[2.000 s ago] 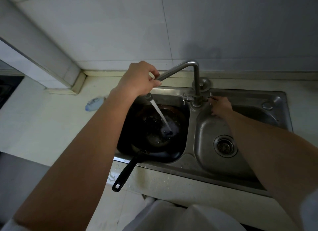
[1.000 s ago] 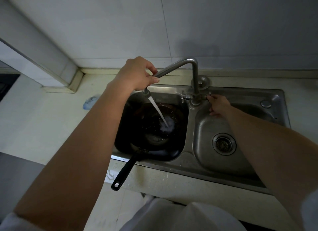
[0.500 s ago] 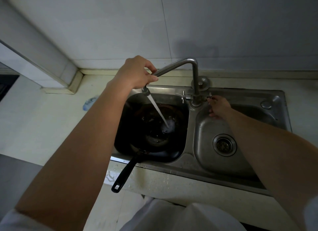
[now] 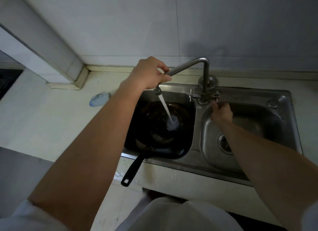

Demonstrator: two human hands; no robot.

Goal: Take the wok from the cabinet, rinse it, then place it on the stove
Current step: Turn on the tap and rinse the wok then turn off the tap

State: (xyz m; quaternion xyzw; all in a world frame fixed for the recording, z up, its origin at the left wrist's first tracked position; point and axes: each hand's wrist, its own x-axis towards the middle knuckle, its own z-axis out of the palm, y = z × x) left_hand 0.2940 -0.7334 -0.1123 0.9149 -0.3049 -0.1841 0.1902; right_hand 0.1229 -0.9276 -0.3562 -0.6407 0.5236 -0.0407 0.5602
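Note:
A black wok (image 4: 154,131) lies in the left basin of a steel double sink (image 4: 282,100), its long black handle (image 4: 132,168) sticking out over the front edge. My left hand (image 4: 148,74) grips the spout of the steel faucet (image 4: 204,70) near its tip. Water streams from the nozzle into the wok. My right hand (image 4: 221,111) is at the right tap handle (image 4: 217,96) at the faucet base, fingers curled on it.
The right basin with its drain (image 4: 223,143) holds nothing. A small blue and white object (image 4: 99,101) lies on the pale counter left of the sink. A dark stove edge (image 4: 6,82) shows at far left. Grey tiled wall behind.
The water keeps running into the wok. Both hands stay where they were on the spout and the tap handle; only the view shifted slightly.

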